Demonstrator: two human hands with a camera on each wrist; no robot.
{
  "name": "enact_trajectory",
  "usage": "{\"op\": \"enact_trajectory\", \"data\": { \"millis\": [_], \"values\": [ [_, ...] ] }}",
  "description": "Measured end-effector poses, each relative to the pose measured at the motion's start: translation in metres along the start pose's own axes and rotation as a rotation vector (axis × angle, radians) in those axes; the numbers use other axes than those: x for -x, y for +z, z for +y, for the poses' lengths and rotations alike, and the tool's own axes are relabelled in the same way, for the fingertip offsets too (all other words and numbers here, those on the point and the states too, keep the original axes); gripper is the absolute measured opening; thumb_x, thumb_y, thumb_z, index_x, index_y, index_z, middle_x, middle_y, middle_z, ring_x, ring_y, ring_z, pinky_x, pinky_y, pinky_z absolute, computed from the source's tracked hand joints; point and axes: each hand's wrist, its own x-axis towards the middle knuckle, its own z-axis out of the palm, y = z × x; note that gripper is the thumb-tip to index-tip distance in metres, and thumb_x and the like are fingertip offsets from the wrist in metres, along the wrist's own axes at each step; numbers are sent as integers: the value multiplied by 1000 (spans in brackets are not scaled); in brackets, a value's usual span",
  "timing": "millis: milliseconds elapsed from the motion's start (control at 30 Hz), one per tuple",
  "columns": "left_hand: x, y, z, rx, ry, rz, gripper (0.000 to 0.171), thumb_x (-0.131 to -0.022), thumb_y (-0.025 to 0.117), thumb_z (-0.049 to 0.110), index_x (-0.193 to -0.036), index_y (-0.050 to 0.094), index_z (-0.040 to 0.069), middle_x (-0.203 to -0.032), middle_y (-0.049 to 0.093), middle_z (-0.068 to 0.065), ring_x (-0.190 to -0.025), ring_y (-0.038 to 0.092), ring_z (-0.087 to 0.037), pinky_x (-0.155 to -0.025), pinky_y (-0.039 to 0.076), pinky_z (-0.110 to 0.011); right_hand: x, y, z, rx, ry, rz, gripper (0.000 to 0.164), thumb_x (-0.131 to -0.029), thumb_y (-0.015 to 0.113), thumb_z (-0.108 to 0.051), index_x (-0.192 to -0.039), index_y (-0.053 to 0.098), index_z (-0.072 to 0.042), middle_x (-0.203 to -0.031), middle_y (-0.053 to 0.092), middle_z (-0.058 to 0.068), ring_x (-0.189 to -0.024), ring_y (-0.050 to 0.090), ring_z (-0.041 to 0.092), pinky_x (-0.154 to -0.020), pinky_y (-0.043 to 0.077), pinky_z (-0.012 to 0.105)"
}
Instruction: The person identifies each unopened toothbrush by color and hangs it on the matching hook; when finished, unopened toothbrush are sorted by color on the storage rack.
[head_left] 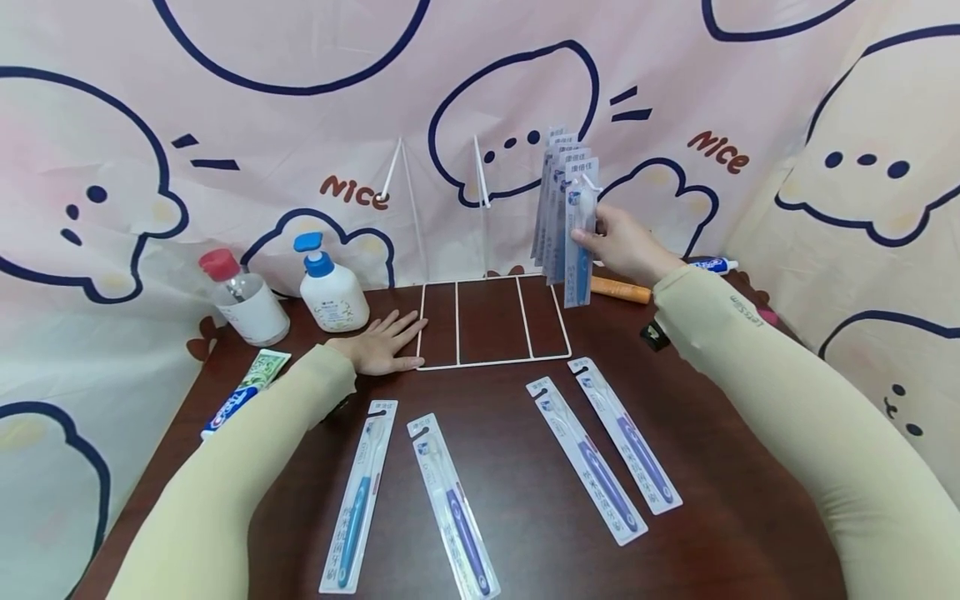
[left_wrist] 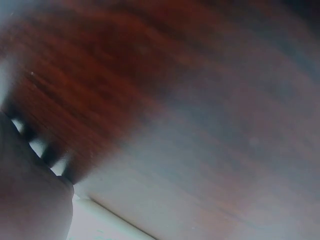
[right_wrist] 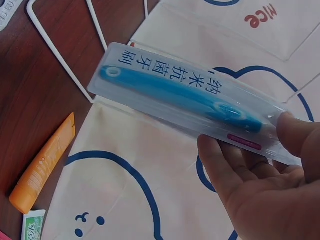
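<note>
My right hand (head_left: 626, 242) pinches the edge of a packaged blue toothbrush (head_left: 578, 250) between thumb and fingers. This pack hangs upright at the front of a row of similar packs (head_left: 555, 208), near a white prong tip of the wire rack (head_left: 495, 363). In the right wrist view, the blue handle (right_wrist: 175, 95) shows through the clear pack. My left hand (head_left: 382, 343) lies flat on the table with fingers spread, its fingertips touching the rack's left base wire. On the table in front lie a packaged blue toothbrush (head_left: 358, 500) and several packaged purple toothbrushes (head_left: 456, 508).
A red-capped bottle (head_left: 255, 312) and a blue-topped pump bottle (head_left: 335, 296) stand at the back left. A toothpaste tube (head_left: 243, 393) lies by my left forearm. An orange tube (head_left: 621, 289) and a blue-and-white tube (head_left: 715, 265) lie behind my right arm. Patterned cloth hangs behind.
</note>
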Motion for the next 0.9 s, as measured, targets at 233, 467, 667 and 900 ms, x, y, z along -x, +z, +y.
{"op": "enact_trajectory", "data": {
  "millis": [233, 467, 667, 900],
  "values": [
    [-2, 1, -1, 5, -28, -26, 88, -81, 29, 75, -149, 1, 26, -154, -5, -4, -137, -10, -34, -106, 1, -55, -9, 3, -1, -32, 4, 13, 58, -97, 44, -28, -148, 18, -23, -144, 35, 10, -121, 45, 29, -91, 42, 45],
    [-6, 3, -4, -30, -34, -17, 86, -82, 27, 75, -148, -1, 28, -154, -6, 0, -137, -8, -32, -106, 4, -55, -10, 6, 0, -23, 35, 27, 58, -96, 46, -31, -147, 20, -26, -143, 36, 9, -121, 45, 28, -89, 44, 44],
    [-6, 1, -4, -34, -41, -22, 86, -82, 29, 74, -148, -1, 29, -153, -6, 1, -137, -8, -32, -106, 4, -54, -6, 6, 8, -28, 86, -8, 65, -91, 53, -39, -146, 23, -23, -138, 41, 10, -117, 48, 29, -90, 44, 45],
    [-6, 3, -5, -30, -40, -11, 86, -82, 28, 75, -148, -1, 29, -153, -7, 2, -137, -8, -32, -106, 3, -54, 10, 9, 17, 181, 187, -26, 62, -84, 56, -54, -127, 46, -9, -122, 51, 12, -105, 51, 30, -85, 44, 47]
  ]
}}
